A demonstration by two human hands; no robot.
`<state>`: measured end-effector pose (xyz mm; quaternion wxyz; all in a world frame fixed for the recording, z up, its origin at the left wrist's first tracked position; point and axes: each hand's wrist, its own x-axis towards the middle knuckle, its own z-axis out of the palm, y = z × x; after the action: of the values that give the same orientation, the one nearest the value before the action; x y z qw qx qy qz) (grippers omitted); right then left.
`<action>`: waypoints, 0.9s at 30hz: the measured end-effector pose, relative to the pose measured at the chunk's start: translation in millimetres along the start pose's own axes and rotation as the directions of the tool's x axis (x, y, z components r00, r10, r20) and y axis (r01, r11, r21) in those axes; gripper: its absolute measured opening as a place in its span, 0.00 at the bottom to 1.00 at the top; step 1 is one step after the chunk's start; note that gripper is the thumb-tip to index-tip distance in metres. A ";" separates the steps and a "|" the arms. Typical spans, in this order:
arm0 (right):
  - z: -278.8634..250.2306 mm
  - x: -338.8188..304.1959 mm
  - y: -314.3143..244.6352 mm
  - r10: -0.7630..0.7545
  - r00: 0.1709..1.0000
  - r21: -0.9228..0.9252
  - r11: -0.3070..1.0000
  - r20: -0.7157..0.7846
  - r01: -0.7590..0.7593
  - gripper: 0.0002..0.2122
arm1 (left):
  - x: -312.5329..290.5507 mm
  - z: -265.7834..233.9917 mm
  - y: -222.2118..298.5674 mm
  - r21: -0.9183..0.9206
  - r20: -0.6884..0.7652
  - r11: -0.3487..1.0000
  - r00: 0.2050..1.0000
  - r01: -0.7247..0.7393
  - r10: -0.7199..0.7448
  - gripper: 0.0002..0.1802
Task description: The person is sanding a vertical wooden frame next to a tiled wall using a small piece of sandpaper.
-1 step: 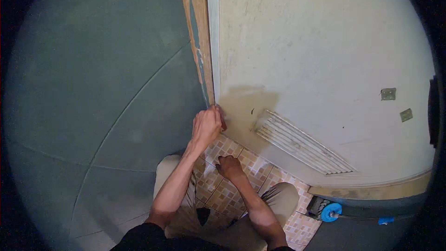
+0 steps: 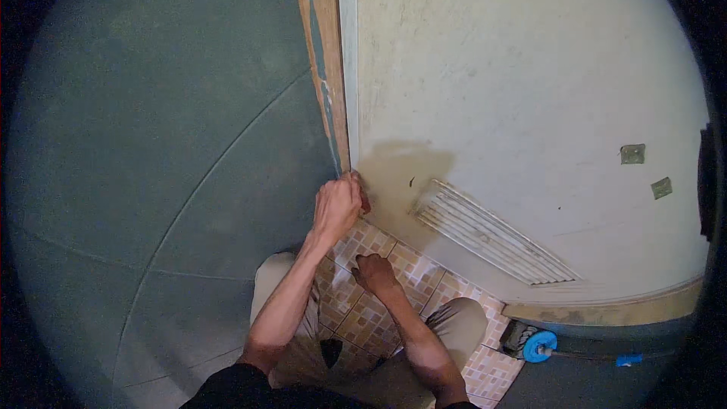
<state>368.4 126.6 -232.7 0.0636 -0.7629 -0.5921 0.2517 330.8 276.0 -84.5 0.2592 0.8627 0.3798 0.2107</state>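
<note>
My left hand [image 2: 337, 206] is closed around a small reddish object [image 2: 365, 203] at the foot of the wooden door frame [image 2: 331, 53]. Only the object's edge shows past my fingers, so its kind is unclear. Bare wood with patches of blue-grey paint runs up the frame above the hand. Lower and to the right, my right hand [image 2: 375, 273] hangs over the tiled floor [image 2: 360, 318] between my knees, its fingers curled in. Whether it has anything inside is hidden.
On the left rises a dark green wall [image 2: 166, 106]. A stained cream door [image 2: 522, 91] with a slatted vent [image 2: 492, 235] fills the right. A blue disc [image 2: 540, 346] on a rod stands by a dark box [image 2: 516, 337] at the lower right.
</note>
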 end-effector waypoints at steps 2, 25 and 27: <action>-1.1 0.2 -0.4 0.001 1.000 0.010 1.000 0.009 -0.001 0.16 | 2.2 5.9 -0.7 0.011 -0.072 1.000 0.997 -0.020 0.021 0.19; 4.9 0.3 -0.4 -0.031 1.000 -0.002 1.000 -0.003 0.031 0.17 | -2.5 6.3 3.6 0.104 -0.083 0.995 0.996 -0.003 0.012 0.17; -1.6 0.4 -1.4 -0.001 0.999 -0.007 1.000 0.034 0.001 0.17 | -2.2 8.1 1.1 0.084 -0.092 0.996 0.995 -0.035 0.043 0.16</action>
<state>368.1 127.8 -230.9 0.0510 -0.7585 -0.5942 0.2626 334.5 271.4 -90.5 0.2014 0.8691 0.3827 0.2401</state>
